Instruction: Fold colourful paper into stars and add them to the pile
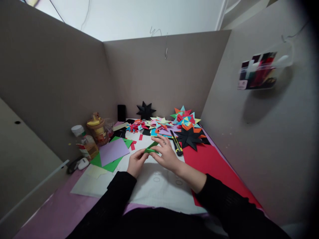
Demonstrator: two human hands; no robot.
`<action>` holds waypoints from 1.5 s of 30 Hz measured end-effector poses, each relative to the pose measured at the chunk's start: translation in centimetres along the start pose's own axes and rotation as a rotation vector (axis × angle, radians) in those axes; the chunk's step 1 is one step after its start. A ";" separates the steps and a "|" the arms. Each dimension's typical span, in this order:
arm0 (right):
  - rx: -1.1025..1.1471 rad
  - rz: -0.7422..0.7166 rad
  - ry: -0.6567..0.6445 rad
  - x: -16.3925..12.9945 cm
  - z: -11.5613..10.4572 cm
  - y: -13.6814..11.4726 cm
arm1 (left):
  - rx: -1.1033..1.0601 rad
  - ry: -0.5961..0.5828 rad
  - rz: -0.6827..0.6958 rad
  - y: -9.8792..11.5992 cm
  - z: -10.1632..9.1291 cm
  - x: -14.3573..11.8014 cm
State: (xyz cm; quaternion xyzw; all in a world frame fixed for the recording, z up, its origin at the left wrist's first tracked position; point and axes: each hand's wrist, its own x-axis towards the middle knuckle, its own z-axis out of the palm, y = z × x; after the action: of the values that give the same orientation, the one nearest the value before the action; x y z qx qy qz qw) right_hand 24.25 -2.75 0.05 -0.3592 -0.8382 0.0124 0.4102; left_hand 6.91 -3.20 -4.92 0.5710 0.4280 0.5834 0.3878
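A small folded piece of green paper (150, 150) is held between my two hands, above the white sheet (149, 186). My left hand (136, 162) pinches its left end with thumb and fingertips. On the other side, my right hand (166, 154) grips it between thumb and fingers, with the upper fingers stretched over it. A yellow and black box cutter (176, 146) lies just beyond my right hand. Small red paper scraps (133, 145) lie beyond my left hand. Part of the green paper is hidden by my fingers.
Several folded paper stars stand at the back, among them a black star (189, 136) and a multicoloured star (159, 123). Red sheet (211, 166) lies right; purple sheet (114, 152) and green sheets lie left. A bottle (86, 144) and jar (97, 131) stand by the left wall.
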 end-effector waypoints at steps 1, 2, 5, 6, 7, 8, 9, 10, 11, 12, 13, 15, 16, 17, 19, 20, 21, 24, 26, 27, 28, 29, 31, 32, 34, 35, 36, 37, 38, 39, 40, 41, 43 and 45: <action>0.009 0.003 0.018 0.0 0.2 -0.1 | 0.008 -0.004 0.007 0.2 0.1 -0.1; 0.019 0.001 0.032 -0.1 0.3 -0.2 | 0.015 -0.010 0.016 0.3 0.2 -0.1; 0.035 -0.006 0.060 -0.2 0.7 -0.2 | 0.019 -0.053 0.044 0.7 0.4 -0.3; 0.036 -0.005 0.061 -0.3 0.8 -0.2 | 0.010 -0.073 0.045 0.7 0.5 -0.4; 0.036 -0.003 0.057 -0.4 0.9 -0.2 | -0.009 -0.092 0.036 0.6 0.5 -0.4; 0.039 0.000 0.049 -0.4 1.0 -0.2 | -0.033 -0.107 0.019 0.5 0.6 -0.4; 0.047 0.005 0.041 -0.5 1.1 -0.2 | -0.058 -0.114 -0.002 0.3 0.6 -0.5; 0.059 0.010 0.034 -0.5 1.2 -0.2 | -0.083 -0.113 -0.023 0.1 0.6 -0.5; 0.077 0.019 0.032 -0.6 1.2 -0.3 | -0.103 -0.105 -0.039 0.0 0.7 -0.5; 0.097 0.035 0.035 -0.5 1.3 -0.4 | -0.117 -0.095 -0.050 -0.1 0.7 -0.6; 0.117 0.058 0.046 -0.5 1.3 -0.4 | -0.125 -0.086 -0.057 -0.2 0.7 -0.6; 0.154 0.110 0.076 -0.4 1.2 -0.4 | -0.134 -0.080 -0.071 -0.2 0.7 -0.7; 0.168 0.132 0.090 -0.4 1.2 -0.4 | -0.141 -0.084 -0.081 -0.2 0.8 -0.7; 0.180 0.149 0.101 -0.3 1.2 -0.4 | -0.148 -0.090 -0.090 -0.1 0.8 -0.7; 0.200 0.167 0.102 -0.2 1.1 -0.4 | -0.169 -0.101 -0.109 0.0 0.9 -0.8; 0.209 0.175 0.094 -0.1 1.1 -0.4 | -0.180 -0.105 -0.118 0.0 1.0 -0.8; 0.217 0.188 0.084 -0.1 1.1 -0.4 | -0.188 -0.107 -0.127 0.1 1.0 -0.8; 0.233 0.256 0.068 0.1 1.3 -0.4 | -0.190 -0.102 -0.146 0.0 1.1 -0.9; 0.253 0.312 0.060 0.1 1.4 -0.4 | -0.182 -0.099 -0.155 -0.1 1.1 -0.8; 0.267 0.338 0.054 0.2 1.4 -0.4 | -0.176 -0.096 -0.157 -0.1 1.1 -0.8; 0.279 0.359 0.049 0.2 1.4 -0.3 | -0.168 -0.090 -0.155 -0.1 1.1 -0.7; 0.288 0.373 0.043 0.2 1.4 -0.2 | -0.158 -0.078 -0.150 -0.1 1.1 -0.6; 0.290 0.379 0.036 0.2 1.4 -0.1 | -0.121 -0.042 -0.129 0.0 1.0 -0.5; 0.285 0.370 0.033 0.2 1.4 0.0 | -0.091 -0.022 -0.114 0.1 0.9 -0.5; 0.271 0.340 0.025 0.1 1.4 0.0 | -0.016 0.015 -0.082 0.3 0.8 -0.4; 0.261 0.322 0.020 0.1 1.4 0.0 | 0.023 0.029 -0.065 0.4 0.7 -0.5; 0.251 0.303 0.013 0.0 1.4 -0.1 | 0.057 0.038 -0.047 0.6 0.6 -0.5; 0.241 0.285 0.003 0.0 1.4 -0.1 | 0.086 0.043 -0.029 0.6 0.5 -0.5; 0.233 0.268 -0.010 0.0 1.5 -0.2 | 0.109 0.042 -0.011 0.7 0.5 -0.6; 0.229 0.251 -0.024 -0.1 1.5 -0.2 | 0.125 0.039 0.006 0.7 0.4 -0.6; 0.228 0.236 -0.036 -0.1 1.5 -0.1 | 0.136 0.030 0.018 0.7 0.4 -0.6; 0.234 0.227 -0.044 -0.1 1.5 -0.1 | 0.140 0.015 0.019 0.6 0.4 -0.6; 0.264 0.235 -0.042 -0.1 1.6 0.1 | 0.123 -0.026 -0.011 0.5 0.6 -0.5; 0.321 0.286 -0.024 -0.1 1.6 0.4 | 0.094 -0.070 -0.059 0.3 0.7 -0.4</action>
State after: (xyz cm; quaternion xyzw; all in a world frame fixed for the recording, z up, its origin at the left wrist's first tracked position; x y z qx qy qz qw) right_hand 23.34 -2.07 -1.20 -0.4045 -0.7708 0.2080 0.4461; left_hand 7.67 -3.61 -4.74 0.5959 0.4576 0.5307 0.3921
